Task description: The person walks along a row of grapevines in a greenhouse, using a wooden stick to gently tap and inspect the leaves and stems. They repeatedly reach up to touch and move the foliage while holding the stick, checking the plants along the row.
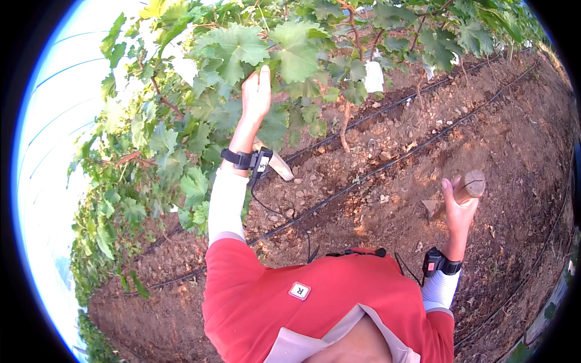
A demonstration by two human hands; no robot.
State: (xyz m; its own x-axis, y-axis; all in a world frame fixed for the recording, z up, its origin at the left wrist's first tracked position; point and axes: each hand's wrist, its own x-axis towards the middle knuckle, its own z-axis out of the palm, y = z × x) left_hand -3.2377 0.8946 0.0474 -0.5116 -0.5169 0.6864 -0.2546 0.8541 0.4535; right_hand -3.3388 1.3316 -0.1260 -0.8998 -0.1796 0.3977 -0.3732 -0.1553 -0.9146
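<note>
My left hand (pixel 257 94) is raised among broad grapevine leaves (pixel 238 50), its fingers curled and its thumb up against the foliage. Leaves hide part of the fingertips, so whether it grips a leaf or stem cannot be told. On the right, my right hand (pixel 460 206) is wrapped around a thick wooden handle (pixel 472 183), whose round, cracked end points up toward the camera. The handle's lower part runs behind the hand toward the soil and is blurred. Both wrists carry black strapped devices (pixel 261 162) over white sleeves.
Vines fill the upper and left sides. Black irrigation hoses (pixel 390 164) cross the stony brown soil (pixel 408 236) diagonally. A white bag (pixel 373 77) hangs beyond a thin vine trunk (pixel 346 127). A pale elongated object (pixel 282 167) slants below my left forearm. A dark cable hangs beside it.
</note>
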